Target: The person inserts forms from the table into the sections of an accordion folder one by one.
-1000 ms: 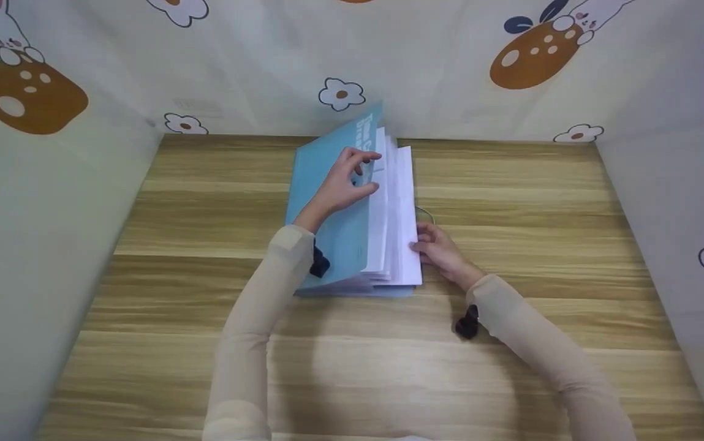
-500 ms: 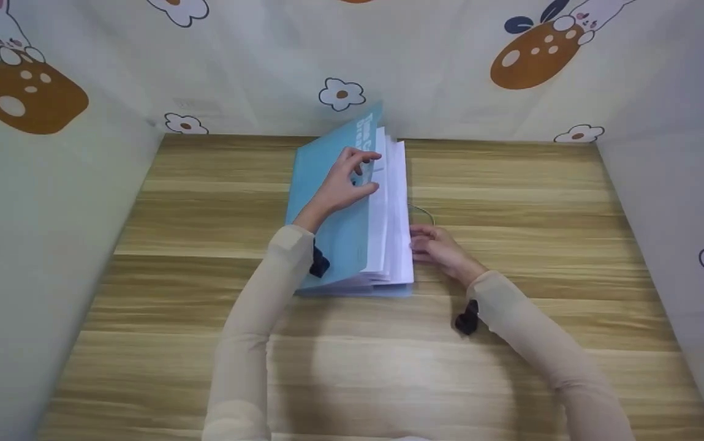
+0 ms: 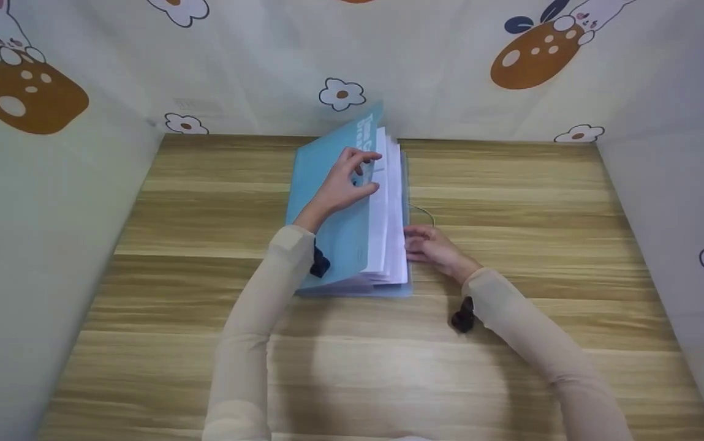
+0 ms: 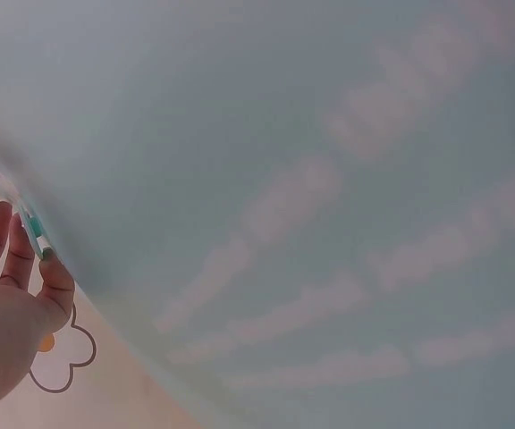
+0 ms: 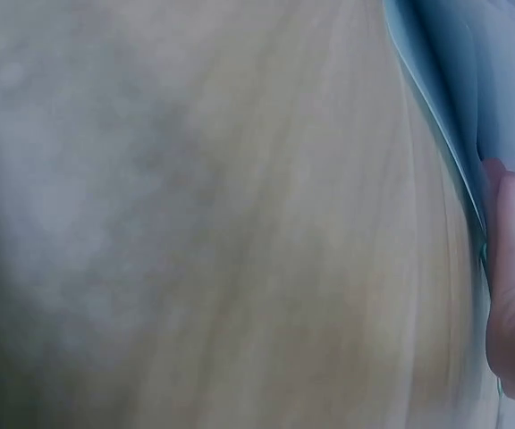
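Observation:
A light blue folder [image 3: 348, 248] with white lettering lies on the table in the head view, its front cover raised. Its edge is pinched by my left hand [image 3: 339, 187], thumb and fingers at the margin. The left wrist view is mostly filled by the blurred blue cover [image 4: 240, 161], with the left hand [image 4: 12, 304] at its edge. White sheets [image 3: 392, 214] stand inside the folder. Against their right edge press the fairly straight fingers of my right hand [image 3: 440, 250]. In the right wrist view the right hand's thumb [image 5: 510, 232] touches the sheets.
A thin green elastic loop [image 3: 424, 211] sticks out from the folder's right side. The wooden table [image 3: 541, 233] is enclosed by a patterned cloth backdrop [image 3: 253, 67] behind and at both sides. A small black wrist camera [image 3: 463, 315] hangs by the right cuff.
My right hand has moved left, and the white sheets have slid left into the folder with it, baring the back cover's right edge. The left hand and raised cover stay in place.

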Demonstrator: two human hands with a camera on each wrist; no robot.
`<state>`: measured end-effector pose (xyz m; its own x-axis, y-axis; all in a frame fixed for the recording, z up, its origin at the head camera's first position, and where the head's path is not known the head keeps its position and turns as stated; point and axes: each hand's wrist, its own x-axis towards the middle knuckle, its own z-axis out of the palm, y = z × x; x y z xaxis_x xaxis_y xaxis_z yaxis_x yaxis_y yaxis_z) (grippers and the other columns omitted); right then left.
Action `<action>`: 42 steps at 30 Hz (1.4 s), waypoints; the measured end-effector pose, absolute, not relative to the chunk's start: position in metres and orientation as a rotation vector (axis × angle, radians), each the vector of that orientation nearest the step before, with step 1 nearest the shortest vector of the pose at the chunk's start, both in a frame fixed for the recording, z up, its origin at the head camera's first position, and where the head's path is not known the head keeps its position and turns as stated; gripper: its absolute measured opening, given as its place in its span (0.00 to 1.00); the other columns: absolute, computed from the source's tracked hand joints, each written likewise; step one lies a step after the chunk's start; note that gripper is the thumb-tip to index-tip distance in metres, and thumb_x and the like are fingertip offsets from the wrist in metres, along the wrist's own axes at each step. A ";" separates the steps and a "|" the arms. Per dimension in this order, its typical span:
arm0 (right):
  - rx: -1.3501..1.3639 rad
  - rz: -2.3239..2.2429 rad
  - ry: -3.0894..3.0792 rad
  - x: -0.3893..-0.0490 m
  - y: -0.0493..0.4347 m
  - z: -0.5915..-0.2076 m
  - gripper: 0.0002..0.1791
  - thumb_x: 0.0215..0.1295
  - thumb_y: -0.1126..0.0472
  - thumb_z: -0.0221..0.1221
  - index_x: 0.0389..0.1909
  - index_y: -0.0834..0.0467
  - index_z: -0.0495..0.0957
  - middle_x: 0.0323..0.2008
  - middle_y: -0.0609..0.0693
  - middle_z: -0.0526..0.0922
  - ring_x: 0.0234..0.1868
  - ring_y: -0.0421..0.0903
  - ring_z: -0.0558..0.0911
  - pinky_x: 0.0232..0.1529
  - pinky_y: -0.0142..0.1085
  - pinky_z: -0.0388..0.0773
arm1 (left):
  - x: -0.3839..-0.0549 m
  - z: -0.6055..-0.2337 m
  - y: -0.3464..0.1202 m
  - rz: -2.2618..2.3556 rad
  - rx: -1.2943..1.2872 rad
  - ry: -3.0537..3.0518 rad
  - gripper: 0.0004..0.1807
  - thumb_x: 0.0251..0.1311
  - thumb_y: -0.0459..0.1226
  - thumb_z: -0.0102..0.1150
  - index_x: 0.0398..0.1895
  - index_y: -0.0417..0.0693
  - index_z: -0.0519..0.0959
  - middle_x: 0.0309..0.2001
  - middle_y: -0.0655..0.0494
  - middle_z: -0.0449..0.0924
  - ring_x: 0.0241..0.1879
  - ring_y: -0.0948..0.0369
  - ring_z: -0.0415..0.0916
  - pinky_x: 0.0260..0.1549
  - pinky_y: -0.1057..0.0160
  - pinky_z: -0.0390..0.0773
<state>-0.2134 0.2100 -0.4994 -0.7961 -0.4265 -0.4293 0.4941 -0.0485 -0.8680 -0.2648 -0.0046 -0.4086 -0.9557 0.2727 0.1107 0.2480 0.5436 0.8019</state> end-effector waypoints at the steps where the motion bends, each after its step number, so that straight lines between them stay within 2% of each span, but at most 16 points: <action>1: 0.075 -1.905 1.605 -0.213 0.210 -0.499 0.26 0.57 0.78 0.44 0.59 0.71 0.56 0.35 0.55 0.72 0.33 0.44 0.77 0.43 0.40 0.72 | -0.265 -0.409 -0.004 1.415 0.463 2.738 0.27 0.46 0.39 0.60 0.54 0.56 0.69 0.45 0.59 0.60 0.40 0.63 0.60 0.35 0.67 0.68; 5: 0.070 -1.913 1.590 -0.213 0.207 -0.498 0.26 0.57 0.78 0.44 0.59 0.72 0.56 0.35 0.55 0.73 0.33 0.44 0.77 0.43 0.39 0.72 | -0.264 -0.408 -0.004 1.408 0.462 2.748 0.27 0.46 0.40 0.60 0.54 0.57 0.69 0.45 0.60 0.60 0.40 0.64 0.60 0.35 0.68 0.68; 13: 0.086 -1.934 1.546 -0.212 0.203 -0.498 0.27 0.58 0.78 0.43 0.61 0.72 0.52 0.30 0.52 0.72 0.30 0.42 0.76 0.42 0.38 0.73 | -0.265 -0.408 -0.003 1.379 0.455 2.761 0.28 0.46 0.41 0.60 0.55 0.56 0.69 0.45 0.59 0.61 0.40 0.63 0.60 0.35 0.68 0.67; 28: 0.078 -1.965 1.416 -0.215 0.207 -0.503 0.27 0.59 0.78 0.42 0.61 0.70 0.53 0.34 0.55 0.73 0.38 0.46 0.77 0.48 0.40 0.68 | -0.265 -0.409 -0.003 1.382 0.454 2.746 0.27 0.47 0.40 0.59 0.55 0.56 0.69 0.46 0.58 0.60 0.41 0.62 0.60 0.35 0.68 0.67; 35: 0.054 -1.972 1.447 -0.213 0.205 -0.502 0.27 0.58 0.79 0.44 0.60 0.72 0.53 0.34 0.55 0.75 0.37 0.45 0.77 0.47 0.40 0.70 | -0.265 -0.410 -0.003 1.400 0.468 2.752 0.27 0.47 0.40 0.60 0.55 0.55 0.69 0.45 0.59 0.60 0.40 0.63 0.60 0.34 0.68 0.68; 42: 0.026 -1.961 1.495 -0.212 0.203 -0.502 0.27 0.56 0.80 0.42 0.60 0.73 0.53 0.38 0.56 0.71 0.37 0.45 0.76 0.45 0.40 0.70 | -0.266 -0.410 -0.004 1.391 0.478 2.753 0.26 0.47 0.39 0.59 0.54 0.54 0.69 0.46 0.57 0.61 0.41 0.62 0.61 0.36 0.66 0.66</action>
